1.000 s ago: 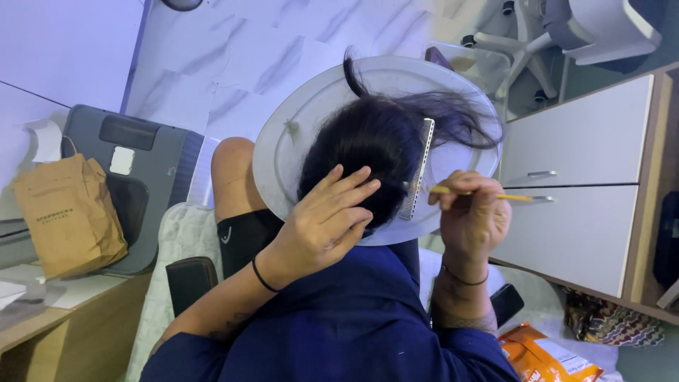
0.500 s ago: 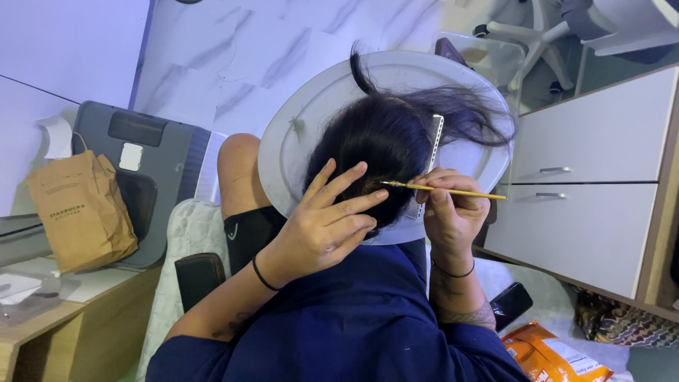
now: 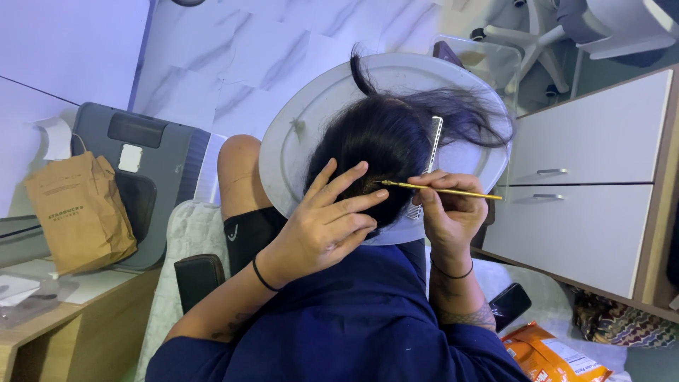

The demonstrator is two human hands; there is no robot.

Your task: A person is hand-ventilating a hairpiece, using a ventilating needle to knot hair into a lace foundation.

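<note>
Head camera, looking down: a seated person's dark hair (image 3: 385,159) is the landmark. The left hand (image 3: 325,226) presses on it, fingers spread. The right hand (image 3: 445,212), beside it, pinches a thin yellow stick (image 3: 438,189) and comb (image 3: 428,159). The point could jab the scalp.

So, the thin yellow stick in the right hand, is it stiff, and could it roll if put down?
The yellow stick looks stiff: it stays straight though the right hand pinches it only near the middle. It seems light, since fingertips alone carry it. Being thin and apparently round, it might roll on a flat surface, though that is hard to confirm.
</note>
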